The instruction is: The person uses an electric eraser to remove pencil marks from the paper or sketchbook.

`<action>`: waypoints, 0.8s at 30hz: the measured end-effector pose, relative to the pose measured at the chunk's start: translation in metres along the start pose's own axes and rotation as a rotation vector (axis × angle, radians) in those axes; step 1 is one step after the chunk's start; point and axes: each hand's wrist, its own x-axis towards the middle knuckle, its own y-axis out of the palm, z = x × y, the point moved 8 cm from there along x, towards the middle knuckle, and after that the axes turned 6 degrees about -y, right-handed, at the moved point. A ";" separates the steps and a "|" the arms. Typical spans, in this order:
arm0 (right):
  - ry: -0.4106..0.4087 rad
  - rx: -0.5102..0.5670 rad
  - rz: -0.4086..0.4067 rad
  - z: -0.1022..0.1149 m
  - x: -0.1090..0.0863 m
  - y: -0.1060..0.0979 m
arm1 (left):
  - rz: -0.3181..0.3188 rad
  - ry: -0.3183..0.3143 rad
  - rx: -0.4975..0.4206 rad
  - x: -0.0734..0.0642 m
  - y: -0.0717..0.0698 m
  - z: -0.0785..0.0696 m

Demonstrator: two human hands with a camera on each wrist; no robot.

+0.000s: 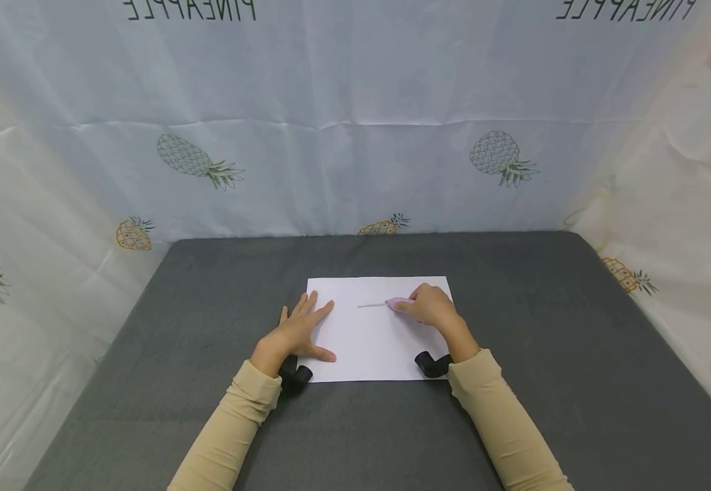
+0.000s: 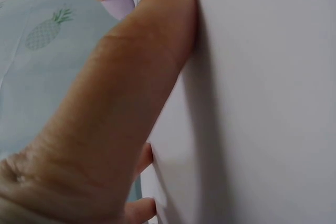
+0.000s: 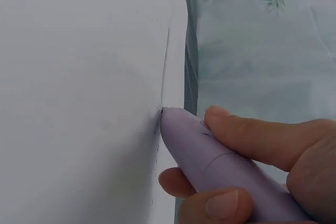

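A white sheet of paper lies on the dark grey table. My left hand rests on its left side with fingers spread, the thumb pressed along the paper in the left wrist view. My right hand grips a thick lavender pen-shaped tool between thumb and fingers, over the right half of the sheet. The tool's narrow tip meets the paper at one end of a thin straight line. That line runs from the tip toward the left hand in the head view.
Black wrist-worn pieces sit under both wrists, overlapping the paper's lower corners. The dark table extends around the sheet. Behind and beside it hang pale curtains printed with pineapples.
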 end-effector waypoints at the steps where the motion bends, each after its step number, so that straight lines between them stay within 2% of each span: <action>1: 0.000 0.003 0.012 0.000 0.000 0.001 | 0.002 0.000 0.000 0.000 0.000 0.000; 7: -0.017 0.028 0.080 -0.001 0.001 0.006 | 0.009 0.002 -0.006 0.000 0.001 0.000; 15: -0.001 -0.001 0.010 -0.004 0.001 0.000 | 0.013 -0.001 0.004 0.001 0.002 0.000; 22: -0.028 0.048 0.112 -0.003 0.001 0.006 | 0.005 0.000 -0.002 0.000 0.001 0.000; 24: -0.042 0.043 0.116 -0.001 0.000 0.004 | -0.001 0.002 -0.004 0.000 0.000 -0.001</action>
